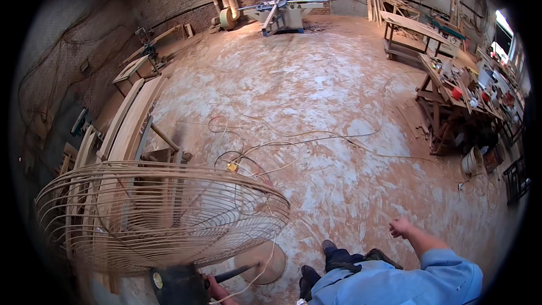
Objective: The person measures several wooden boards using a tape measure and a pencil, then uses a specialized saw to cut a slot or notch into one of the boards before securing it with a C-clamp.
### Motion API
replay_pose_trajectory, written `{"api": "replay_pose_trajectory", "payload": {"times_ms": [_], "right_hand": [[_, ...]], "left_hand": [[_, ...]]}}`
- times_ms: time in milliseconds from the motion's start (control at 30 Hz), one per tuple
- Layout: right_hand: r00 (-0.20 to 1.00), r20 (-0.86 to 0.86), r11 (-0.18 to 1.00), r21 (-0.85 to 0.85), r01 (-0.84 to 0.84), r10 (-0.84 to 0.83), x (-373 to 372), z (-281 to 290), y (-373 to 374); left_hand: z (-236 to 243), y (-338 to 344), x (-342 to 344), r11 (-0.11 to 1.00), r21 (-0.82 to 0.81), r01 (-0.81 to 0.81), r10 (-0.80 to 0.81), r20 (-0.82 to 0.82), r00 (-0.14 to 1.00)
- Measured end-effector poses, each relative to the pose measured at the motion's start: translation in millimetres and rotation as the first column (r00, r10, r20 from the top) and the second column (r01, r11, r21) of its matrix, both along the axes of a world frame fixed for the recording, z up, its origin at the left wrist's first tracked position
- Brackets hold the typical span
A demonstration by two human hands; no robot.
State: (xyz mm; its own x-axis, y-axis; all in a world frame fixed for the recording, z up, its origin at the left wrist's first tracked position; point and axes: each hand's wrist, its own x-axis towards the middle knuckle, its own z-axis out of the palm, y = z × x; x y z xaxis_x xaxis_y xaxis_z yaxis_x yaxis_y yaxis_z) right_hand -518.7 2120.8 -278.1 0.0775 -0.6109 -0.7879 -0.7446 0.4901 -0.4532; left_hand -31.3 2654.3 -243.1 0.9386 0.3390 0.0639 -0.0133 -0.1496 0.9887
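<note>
A large pedestal fan with a dusty wire cage stands at the lower left, its dark motor housing (pixel 175 285) nearest me. My left hand (pixel 214 289) is closed round the fan's dark pole (pixel 236 272), just beside the housing; part of that hand is hidden. The pole runs down to a round, dust-covered base (pixel 274 264) on the floor. My right hand (pixel 400 227) hangs out to the right over the floor, fingers curled in, with nothing visible in it. A pale cord (pixel 265 268) trails down past the base.
Cables (pixel 316 136) and a yellow socket box (pixel 232 166) lie across the dusty floor. Long boards (pixel 132 121) rest behind the fan. A cluttered wooden workbench (pixel 435 99) and a bucket (pixel 472 161) stand at right. At the back is a saw machine (pixel 288 14).
</note>
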Motion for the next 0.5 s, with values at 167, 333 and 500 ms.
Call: {"api": "replay_pose_trajectory", "payload": {"times_ms": [167,333,500], "right_hand": [[0.993,0.101,0.997,-0.052,0.059,-0.054,3,28,22],[0.98,0.144,0.99,-0.022,0.142,-0.137,-29,-3,36],[0.978,0.152,0.989,0.012,0.145,-0.145,-38,-10,41]], "left_hand": [[4,14,16,0.977,-0.082,0.196,-0.196,0.013,0.981],[-13,17,34,0.968,-0.02,0.249,-0.247,0.073,0.966],[-2,18,30,0.977,0.009,0.214,-0.214,0.025,0.977]]}}
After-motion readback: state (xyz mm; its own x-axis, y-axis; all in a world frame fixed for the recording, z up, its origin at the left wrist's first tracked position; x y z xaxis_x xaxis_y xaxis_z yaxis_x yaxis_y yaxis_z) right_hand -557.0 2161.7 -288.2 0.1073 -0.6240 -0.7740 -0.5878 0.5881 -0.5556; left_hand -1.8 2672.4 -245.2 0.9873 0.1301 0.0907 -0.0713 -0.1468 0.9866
